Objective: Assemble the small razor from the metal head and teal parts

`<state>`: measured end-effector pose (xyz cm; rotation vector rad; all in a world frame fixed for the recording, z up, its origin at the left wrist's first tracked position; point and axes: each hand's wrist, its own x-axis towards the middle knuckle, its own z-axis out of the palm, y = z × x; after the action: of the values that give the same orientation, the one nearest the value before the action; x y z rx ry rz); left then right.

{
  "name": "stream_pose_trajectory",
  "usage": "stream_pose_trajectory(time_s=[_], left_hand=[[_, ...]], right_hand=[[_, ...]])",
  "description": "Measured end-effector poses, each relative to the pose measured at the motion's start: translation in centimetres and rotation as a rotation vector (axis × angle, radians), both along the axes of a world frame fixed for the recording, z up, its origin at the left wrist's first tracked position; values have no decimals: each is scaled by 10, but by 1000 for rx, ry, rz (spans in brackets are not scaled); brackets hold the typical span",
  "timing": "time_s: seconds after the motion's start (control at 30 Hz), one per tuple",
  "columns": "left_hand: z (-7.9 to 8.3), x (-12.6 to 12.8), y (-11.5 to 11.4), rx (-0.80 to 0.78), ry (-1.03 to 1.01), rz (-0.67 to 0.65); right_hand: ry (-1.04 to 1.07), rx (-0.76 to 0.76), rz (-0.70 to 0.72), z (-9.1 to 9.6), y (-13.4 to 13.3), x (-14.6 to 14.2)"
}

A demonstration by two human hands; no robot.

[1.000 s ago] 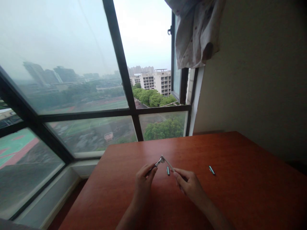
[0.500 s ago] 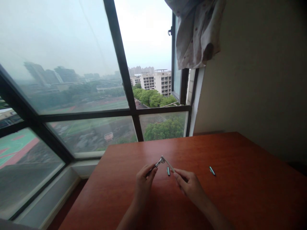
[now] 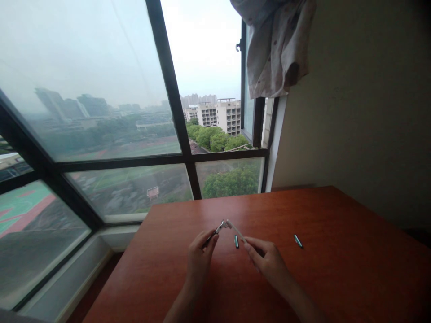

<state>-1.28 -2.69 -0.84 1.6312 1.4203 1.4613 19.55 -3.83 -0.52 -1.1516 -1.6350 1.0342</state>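
Jutting beyond the hands [image 3: 199, 252]: silver-headed handle [image 3: 219, 227], pale stick [image 3: 237, 230].

Left hand [image 3: 200, 249] and right hand [image 3: 266, 255] face each other, both seemingly pinching.

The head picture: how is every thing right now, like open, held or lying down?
Left hand: closed on the razor
Right hand: closed on the stick
Razor: held, tilted, head up
Stick: held, tilted; whether it touches the razor, can't tell
Left strip: lying on the table
Right strip: lying on the table
Window: open
Cloth: hanging in folds
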Motion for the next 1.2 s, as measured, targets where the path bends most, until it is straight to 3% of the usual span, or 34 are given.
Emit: stream_pose_trajectory(time_s=[0.57,1.2], left_hand=[[2,-1,0,17,57,22],[4,-4,1,-23,6,34]], right_hand=[[-108,105,-37,2,0,0],[-72,80,-11,2,0,-1]])
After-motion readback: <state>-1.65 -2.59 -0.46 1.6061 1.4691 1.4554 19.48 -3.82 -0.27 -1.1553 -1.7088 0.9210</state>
